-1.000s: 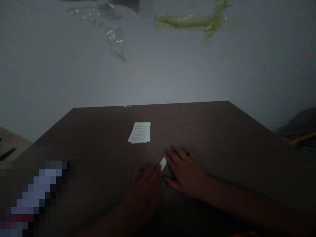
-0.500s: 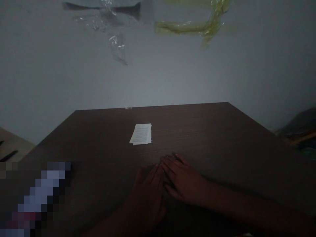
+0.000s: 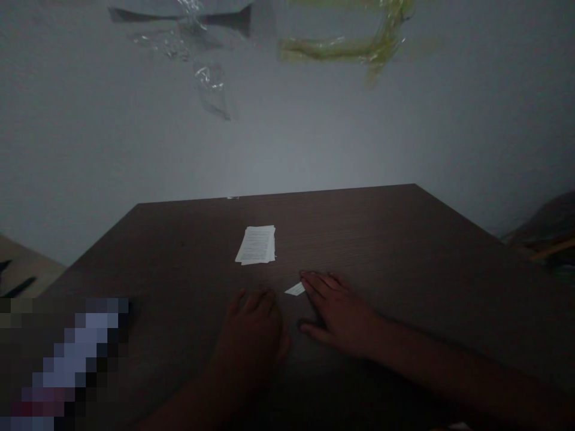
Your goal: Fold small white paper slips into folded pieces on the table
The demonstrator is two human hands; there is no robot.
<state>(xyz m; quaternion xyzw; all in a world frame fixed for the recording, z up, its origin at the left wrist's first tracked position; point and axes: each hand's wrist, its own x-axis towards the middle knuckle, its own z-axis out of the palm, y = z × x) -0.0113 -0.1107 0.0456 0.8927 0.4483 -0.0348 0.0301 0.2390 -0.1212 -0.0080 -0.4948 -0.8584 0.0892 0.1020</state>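
Note:
My right hand (image 3: 338, 312) lies flat on the dark wooden table (image 3: 404, 251), fingers stretched out over a small white slip of paper (image 3: 295, 290) whose corner shows at the fingertips. My left hand (image 3: 253, 332) rests palm down just left of it, fingers together and extended, not touching the slip. A small stack of printed white paper slips (image 3: 256, 244) lies further back, near the table's middle.
A pale wall stands behind the table, with clear and yellowish tape strips (image 3: 341, 45) stuck high on it. A blurred-out object (image 3: 63, 359) sits at the near left. Another surface (image 3: 22, 269) shows at the left edge, dim clutter (image 3: 548, 239) at the right.
My left hand has slid left, away from my right hand. The small slip, covered by both hands half a second ago, now shows at my right fingertips.

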